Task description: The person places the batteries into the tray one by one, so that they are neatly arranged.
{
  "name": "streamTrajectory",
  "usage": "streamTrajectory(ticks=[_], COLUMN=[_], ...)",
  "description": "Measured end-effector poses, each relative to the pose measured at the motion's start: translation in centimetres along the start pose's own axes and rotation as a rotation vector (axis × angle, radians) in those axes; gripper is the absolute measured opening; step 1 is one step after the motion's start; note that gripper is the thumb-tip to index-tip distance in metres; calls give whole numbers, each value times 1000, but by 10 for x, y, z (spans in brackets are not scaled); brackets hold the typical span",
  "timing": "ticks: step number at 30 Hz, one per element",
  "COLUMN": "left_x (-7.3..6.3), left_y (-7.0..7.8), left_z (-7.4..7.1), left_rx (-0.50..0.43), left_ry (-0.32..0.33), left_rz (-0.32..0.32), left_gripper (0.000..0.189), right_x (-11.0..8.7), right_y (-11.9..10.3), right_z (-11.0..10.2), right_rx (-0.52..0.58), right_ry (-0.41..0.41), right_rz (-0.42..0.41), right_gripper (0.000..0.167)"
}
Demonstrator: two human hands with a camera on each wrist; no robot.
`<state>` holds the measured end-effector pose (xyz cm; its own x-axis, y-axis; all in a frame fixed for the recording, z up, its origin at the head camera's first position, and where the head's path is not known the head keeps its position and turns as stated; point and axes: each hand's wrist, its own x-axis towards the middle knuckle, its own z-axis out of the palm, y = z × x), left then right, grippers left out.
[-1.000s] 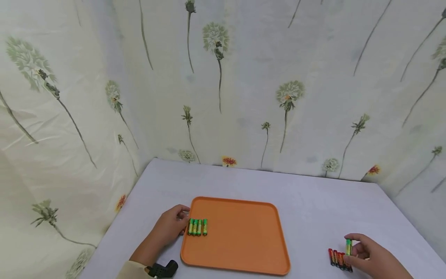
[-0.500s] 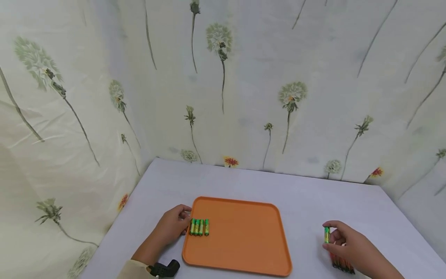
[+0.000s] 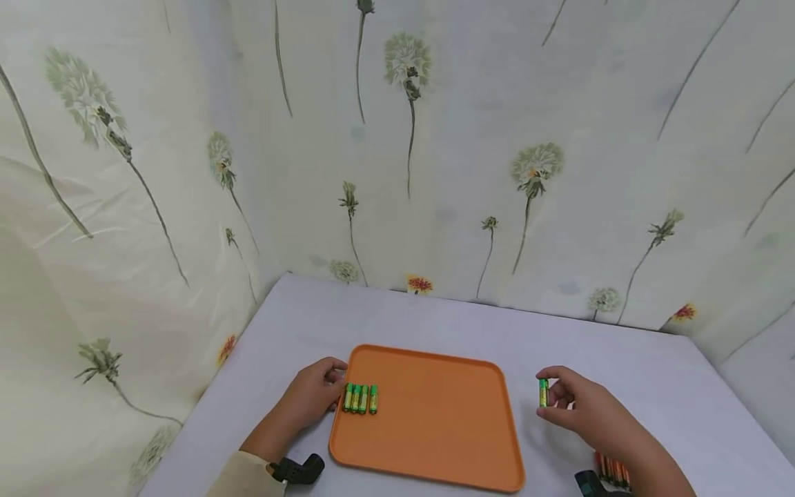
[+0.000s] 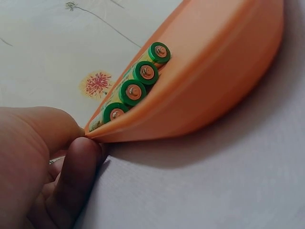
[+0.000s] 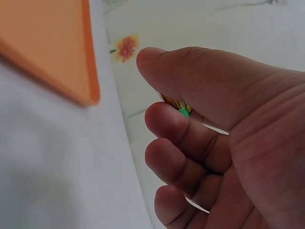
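Note:
An orange tray (image 3: 435, 428) lies on the table, and several green-and-yellow batteries (image 3: 360, 399) form a row along its left edge. My left hand (image 3: 315, 392) pinches the tray's left rim beside them; in the left wrist view, thumb and finger meet at the rim (image 4: 190, 105). To the right of the tray, above the table, my right hand (image 3: 586, 407) holds one green battery (image 3: 543, 392) upright between thumb and fingertips. The right wrist view shows only a small part of this battery (image 5: 178, 104), the rest being behind the fingers.
Several red-and-black batteries (image 3: 613, 473) lie at the near right, partly hidden by my right forearm. White cloth covers the table (image 3: 577, 338). A flower-patterned curtain (image 3: 447, 159) hangs behind the table and along its left side.
My right hand has carried the green battery leftward and away from the red batteries, towards the tray. The left hand stays at the tray's rim. The head view has shifted slightly.

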<state>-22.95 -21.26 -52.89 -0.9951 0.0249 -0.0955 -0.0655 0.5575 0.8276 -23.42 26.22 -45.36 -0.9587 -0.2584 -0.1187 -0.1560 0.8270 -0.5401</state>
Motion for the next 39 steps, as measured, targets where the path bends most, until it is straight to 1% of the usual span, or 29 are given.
streamTrajectory(ticks=[3,7,14,20,29,39], left_x=[0,0,1,2,2,-1], left_y=[3,3,0,0,-1,1], left_z=[-1,0,2,2,0,1], left_rx=[4,5,6,16,16,-2], left_ry=[12,14,8,7,8,0], left_rz=[-8,-19,-7,-8,-11,-10], left_gripper=[29,29,29,30,30,29], right_x=[8,15,25,32,49,62], right_y=[-12,-25,-40,-53,-76,-97], right_z=[0,4,18,24,32,45], right_rx=[-1,13,44,67,101,133], right_ry=[-1,-19,-41,-44,-72,-118], right_rz=[-20,-40,-94,-110,-214,-266], right_gripper=[63,61,55,54,50,48])
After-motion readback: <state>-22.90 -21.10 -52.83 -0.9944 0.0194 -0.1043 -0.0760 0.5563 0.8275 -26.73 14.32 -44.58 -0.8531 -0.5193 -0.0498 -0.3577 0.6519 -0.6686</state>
